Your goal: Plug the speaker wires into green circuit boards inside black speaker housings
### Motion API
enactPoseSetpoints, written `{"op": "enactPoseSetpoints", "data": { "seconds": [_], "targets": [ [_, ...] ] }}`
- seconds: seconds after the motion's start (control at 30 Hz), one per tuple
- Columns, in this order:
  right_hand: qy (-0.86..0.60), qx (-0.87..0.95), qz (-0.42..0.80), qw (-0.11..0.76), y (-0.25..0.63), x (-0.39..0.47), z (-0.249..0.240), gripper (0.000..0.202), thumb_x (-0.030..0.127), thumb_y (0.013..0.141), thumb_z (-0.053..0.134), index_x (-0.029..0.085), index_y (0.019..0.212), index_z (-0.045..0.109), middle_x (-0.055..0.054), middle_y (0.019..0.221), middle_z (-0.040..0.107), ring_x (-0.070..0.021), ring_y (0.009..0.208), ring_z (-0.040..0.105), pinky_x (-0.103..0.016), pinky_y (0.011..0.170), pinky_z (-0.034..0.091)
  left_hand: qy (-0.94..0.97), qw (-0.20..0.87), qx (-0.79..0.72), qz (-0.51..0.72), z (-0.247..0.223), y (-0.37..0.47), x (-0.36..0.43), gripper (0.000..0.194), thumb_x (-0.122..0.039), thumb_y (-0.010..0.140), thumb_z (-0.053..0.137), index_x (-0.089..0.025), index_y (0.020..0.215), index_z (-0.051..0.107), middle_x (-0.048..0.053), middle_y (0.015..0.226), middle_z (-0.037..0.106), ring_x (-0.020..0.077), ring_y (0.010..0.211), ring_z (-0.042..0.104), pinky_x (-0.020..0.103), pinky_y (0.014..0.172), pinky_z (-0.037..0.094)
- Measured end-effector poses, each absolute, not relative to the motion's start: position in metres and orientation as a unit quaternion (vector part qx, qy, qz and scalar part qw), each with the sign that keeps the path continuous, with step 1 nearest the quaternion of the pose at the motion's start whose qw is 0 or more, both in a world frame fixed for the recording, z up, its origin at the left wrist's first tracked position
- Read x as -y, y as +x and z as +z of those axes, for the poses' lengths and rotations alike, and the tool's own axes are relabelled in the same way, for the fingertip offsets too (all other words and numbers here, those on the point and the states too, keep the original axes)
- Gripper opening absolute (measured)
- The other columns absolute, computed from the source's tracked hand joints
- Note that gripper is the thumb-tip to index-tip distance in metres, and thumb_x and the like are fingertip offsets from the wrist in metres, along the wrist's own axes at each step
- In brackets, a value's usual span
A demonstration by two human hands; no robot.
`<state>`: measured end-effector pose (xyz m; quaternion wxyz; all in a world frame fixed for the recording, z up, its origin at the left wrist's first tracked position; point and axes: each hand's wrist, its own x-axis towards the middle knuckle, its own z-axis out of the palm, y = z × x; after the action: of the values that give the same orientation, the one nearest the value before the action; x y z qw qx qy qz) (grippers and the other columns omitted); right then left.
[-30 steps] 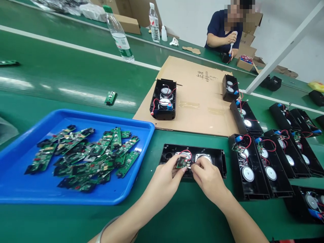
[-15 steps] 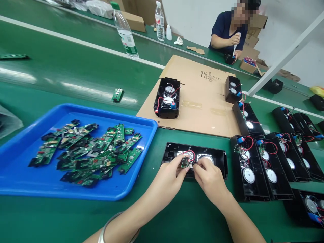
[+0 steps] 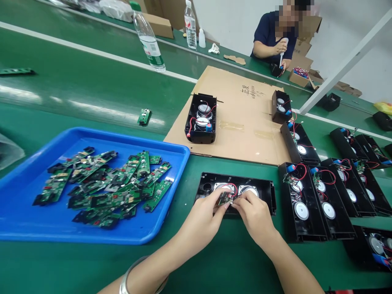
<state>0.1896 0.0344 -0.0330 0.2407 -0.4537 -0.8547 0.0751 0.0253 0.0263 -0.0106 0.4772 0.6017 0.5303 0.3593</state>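
My left hand (image 3: 206,210) pinches a small green circuit board (image 3: 225,199) between thumb and fingers. My right hand (image 3: 252,212) is closed at the board's right end, its fingertips meeting there; what they grip is too small to make out. Both hands are above the near side of a black speaker housing (image 3: 268,194), which lies lengthwise on the green table. Inside it sit two round speakers (image 3: 248,190), partly hidden by my fingers. A red wire (image 3: 234,187) loops from the housing toward the board.
On the left, a blue tray (image 3: 147,237) holds several circuit boards. A cardboard sheet (image 3: 235,139) beyond bears another speaker housing (image 3: 200,118). Several wired housings (image 3: 306,204) stand at right. A bottle (image 3: 150,45) stands behind. Across the table, a person (image 3: 272,36) works with a white tool.
My right fingertips have shifted slightly left, closer against the end of the board. My left hand keeps its hold on the board. The view has shifted a little.
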Motion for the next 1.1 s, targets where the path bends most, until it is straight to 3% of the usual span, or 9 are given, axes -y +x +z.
{"op": "enactPoseSetpoints", "data": {
  "seconds": [0.17,0.47,0.63,0.67,0.73,0.8,0.87,1.0,1.1],
  "targets": [
    [-0.470,0.824,0.193,0.253,0.193,-0.041,-0.028,0.022,0.032,0.095,0.046,0.017,0.104,0.058,-0.003,0.075,0.058,-0.0140,0.062,0.056,-0.025,0.056,0.049,0.599,0.492,-0.524,0.354,-0.009,0.024,-0.025,0.024,-0.024,0.084,0.045,-0.023,0.101,0.062,0.005,0.101,0.072,0.0227,0.087,0.069,0.032,0.080,0.056],
    [-0.458,0.842,0.161,0.234,0.187,-0.042,-0.028,0.026,0.027,0.096,0.041,0.016,0.086,0.062,-0.003,0.072,0.055,-0.0151,0.061,0.053,-0.026,0.052,0.044,0.604,0.479,-0.523,0.364,-0.014,0.025,-0.023,0.029,-0.021,0.083,0.043,-0.024,0.105,0.062,0.004,0.103,0.072,0.0216,0.084,0.070,0.032,0.077,0.057],
    [-0.476,0.841,0.153,0.208,0.190,-0.036,-0.024,0.014,0.021,0.091,0.051,0.015,0.100,0.061,-0.004,0.077,0.058,-0.0166,0.065,0.058,-0.028,0.056,0.050,0.597,0.478,-0.528,0.369,-0.013,0.026,-0.024,0.027,-0.022,0.083,0.043,-0.023,0.104,0.060,0.005,0.104,0.072,0.0226,0.092,0.069,0.034,0.082,0.056],
    [-0.476,0.845,0.146,0.194,0.193,-0.035,-0.020,0.017,0.021,0.088,0.057,0.015,0.104,0.060,-0.006,0.084,0.060,-0.0181,0.071,0.060,-0.030,0.061,0.053,0.587,0.488,-0.531,0.368,-0.013,0.027,-0.023,0.027,-0.024,0.083,0.044,-0.022,0.105,0.059,0.006,0.103,0.072,0.0229,0.091,0.070,0.034,0.082,0.056],
    [-0.469,0.861,0.111,0.162,0.202,-0.036,-0.011,0.044,0.024,0.076,0.072,0.016,0.116,0.055,-0.013,0.108,0.059,-0.0258,0.097,0.060,-0.040,0.079,0.054,0.568,0.503,-0.536,0.371,-0.013,0.027,-0.022,0.028,-0.027,0.083,0.046,-0.020,0.107,0.057,0.007,0.104,0.072,0.0235,0.092,0.070,0.034,0.081,0.057],
    [-0.463,0.875,0.073,0.119,0.210,-0.041,-0.002,0.080,0.030,0.062,0.083,0.016,0.130,0.044,-0.020,0.135,0.043,-0.0364,0.125,0.041,-0.055,0.098,0.041,0.561,0.503,-0.543,0.372,-0.013,0.027,-0.020,0.029,-0.029,0.082,0.047,-0.020,0.109,0.055,0.008,0.107,0.072,0.0241,0.094,0.070,0.035,0.081,0.057],
    [-0.459,0.884,0.069,0.052,0.214,-0.049,0.002,0.107,0.035,0.051,0.088,0.013,0.139,0.032,-0.026,0.145,0.026,-0.0428,0.135,0.023,-0.065,0.103,0.027,0.570,0.482,-0.559,0.362,-0.011,0.025,-0.019,0.029,-0.032,0.081,0.047,-0.021,0.106,0.056,0.008,0.101,0.073,0.0248,0.090,0.071,0.035,0.077,0.058],
    [-0.461,0.879,0.112,-0.043,0.211,-0.062,0.002,0.115,0.033,0.047,0.088,0.009,0.142,0.028,-0.028,0.135,0.041,-0.0423,0.125,0.037,-0.068,0.103,0.020,0.565,0.450,-0.600,0.345,-0.005,0.017,-0.018,0.023,-0.037,0.075,0.053,-0.023,0.094,0.056,0.004,0.081,0.076,0.0243,0.073,0.073,0.030,0.063,0.059],
    [-0.489,0.861,0.137,-0.027,0.205,-0.054,0.004,0.109,0.036,0.049,0.085,0.013,0.141,0.031,-0.022,0.131,0.045,-0.0379,0.120,0.042,-0.062,0.104,0.021,0.572,0.440,-0.612,0.325,-0.001,0.005,-0.014,0.021,-0.043,0.071,0.059,-0.025,0.081,0.057,0.000,0.066,0.074,0.0232,0.061,0.071,0.025,0.053,0.055]
  ]
}}
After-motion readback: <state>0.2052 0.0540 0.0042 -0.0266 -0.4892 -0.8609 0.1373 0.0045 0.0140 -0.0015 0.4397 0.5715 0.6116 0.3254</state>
